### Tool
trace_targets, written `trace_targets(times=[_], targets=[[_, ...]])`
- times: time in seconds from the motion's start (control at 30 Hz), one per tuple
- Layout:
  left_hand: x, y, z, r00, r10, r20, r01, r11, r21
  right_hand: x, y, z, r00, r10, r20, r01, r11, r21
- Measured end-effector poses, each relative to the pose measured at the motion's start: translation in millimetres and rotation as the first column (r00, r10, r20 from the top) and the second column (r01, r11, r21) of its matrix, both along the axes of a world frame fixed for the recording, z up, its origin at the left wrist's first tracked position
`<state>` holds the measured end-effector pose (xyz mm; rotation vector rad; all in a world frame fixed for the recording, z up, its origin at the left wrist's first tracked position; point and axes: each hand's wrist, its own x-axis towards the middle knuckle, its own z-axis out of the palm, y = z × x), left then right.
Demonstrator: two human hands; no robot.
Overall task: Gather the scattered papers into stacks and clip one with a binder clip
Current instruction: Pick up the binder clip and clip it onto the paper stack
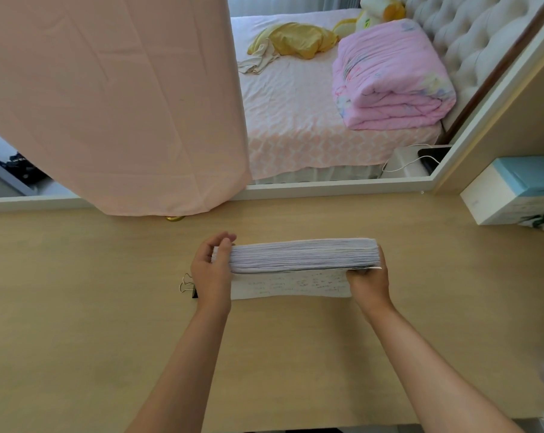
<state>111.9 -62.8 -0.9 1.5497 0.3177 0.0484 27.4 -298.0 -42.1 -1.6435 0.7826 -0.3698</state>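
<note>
Head view, going from the left: a pink cloth (pixel 114 104) hangs over the far edge of the worktop (pixel 77 307) and hides most of what lies behind it. Only a sliver of something gold (pixel 175 218) shows under its hem. A binder clip (pixel 188 285) lies on the worktop just beside the left wrist, its wire handles in sight and its black body mostly covered by the arm. The left hand (pixel 211 270) grips the left end of the paper stack (pixel 302 257), fingers curled over the far side. The stack is turned with its edges towards the camera, at mid-worktop. A sheet with handwriting (pixel 289 287) lies below it; the writing is too faint to read, and I cannot tell whether the sheet belongs to the stack. The right hand (pixel 369 284) holds the right end, its fingers hidden under the paper. Further right stands a white and teal box (pixel 511 192), cut off by the frame edge.
</note>
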Motion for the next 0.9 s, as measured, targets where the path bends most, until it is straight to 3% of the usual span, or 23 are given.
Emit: trace_targets(times=[0.1,0.2,0.3,0.33,0.4,0.43,0.53,0.6,0.7,0.9], targets=[[0,3,3,0.998,-0.058,-0.008,0.057,0.998,-0.016,3,1,2,1.000,-0.031,-0.002,0.031,1.000,0.005],[2,3,5,0.995,-0.094,-0.041,0.097,0.993,0.061,7,1,0,0.998,-0.064,-0.016,0.064,0.998,0.006],[9,10,11,0.984,-0.176,-0.003,0.168,0.936,0.308,11,1,-1,0.997,-0.074,-0.032,0.074,0.997,-0.008],[12,12,15,0.974,-0.224,0.036,0.179,0.857,0.484,11,1,-1,0.997,-0.077,-0.030,0.077,0.997,-0.010],[17,6,22,0.907,-0.392,0.152,0.106,0.564,0.819,12,1,-1,0.996,-0.079,-0.027,0.079,0.997,-0.017],[16,-7,27,0.847,-0.504,0.169,0.076,0.429,0.900,11,0,-2,0.996,-0.081,-0.030,0.080,0.997,-0.020],[1,-67,32,0.630,-0.777,0.023,0.132,0.136,0.982,13,0,-3,0.997,-0.076,0.002,0.076,0.997,-0.013],[-10,-99,18,0.535,-0.840,-0.086,0.128,-0.020,0.992,13,-2,-6,0.998,-0.066,0.024,0.066,0.998,0.011],[-14,-109,1,0.535,-0.838,-0.106,0.032,-0.105,0.994,10,-6,-6,1.000,-0.015,0.000,0.015,1.000,-0.014],[-10,-107,-6,0.472,-0.880,-0.049,-0.069,-0.092,0.993,16,-8,-5,0.999,0.040,-0.019,-0.041,0.996,-0.080]])
